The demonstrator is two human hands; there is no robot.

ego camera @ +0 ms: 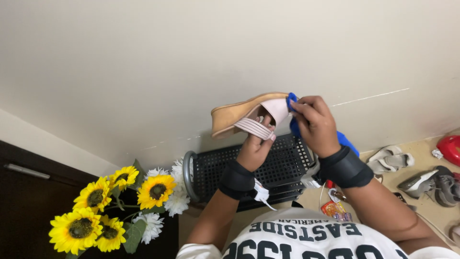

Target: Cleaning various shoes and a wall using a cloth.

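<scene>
My left hand [256, 146] holds a tan wedge sandal [239, 112] with pale pink straps, gripping it by the straps so it lies sideways in the air in front of a cream wall. My right hand [314, 122] presses a blue cloth [291, 101] against the toe end of the sandal. More of the cloth hangs behind my right wrist. Both wrists wear black bands.
A black perforated shoe rack [282, 168] stands below my hands. Sunflowers and white flowers [120, 201] sit at the lower left beside a dark cabinet [28, 192]. Grey sandals [390, 160], dark sneakers [431, 184] and a red object [450, 148] lie on the floor at right.
</scene>
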